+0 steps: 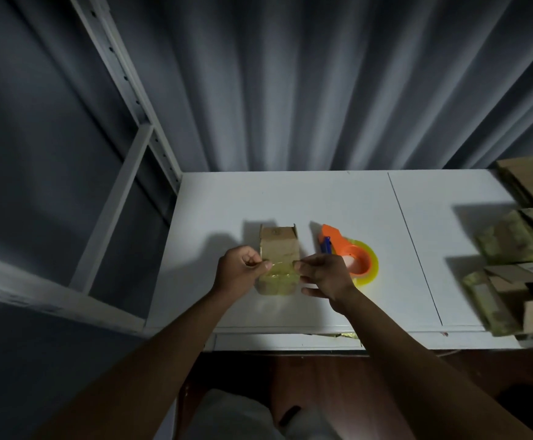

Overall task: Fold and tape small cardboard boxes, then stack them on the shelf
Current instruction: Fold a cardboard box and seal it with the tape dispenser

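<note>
Dim room, pleated grey curtain (pixel 290 90) behind, white metal shelf frame (pixel 132 147) at left, nothing seen on it. White table (pixel 290 198) with smooth matte top as work surface. Heap of flattened and taped cardboard boxes (pixel 519 249) at right edge, well apart from work spot, probably stock or finished pieces; cannot tell which. Orange tape dispenser (pixel 344 252) with yellowish clear roll parked just right of centre, within easy reach. Small brown cardboard box (pixel 278 249) lying at table centre, far flaps open, near end already glossy with tape. Left hand (pixel 239 268) curled, thumb and forefinger pinching one end of tape strip (pixel 282 265); right hand (pixel 322 271) pinching other end, remaining fingers loosely spread below. Strip stretched taut across box, likely kept tight to avoid wrinkles before pressing down. Taping step under way, stacking not yet started.
</note>
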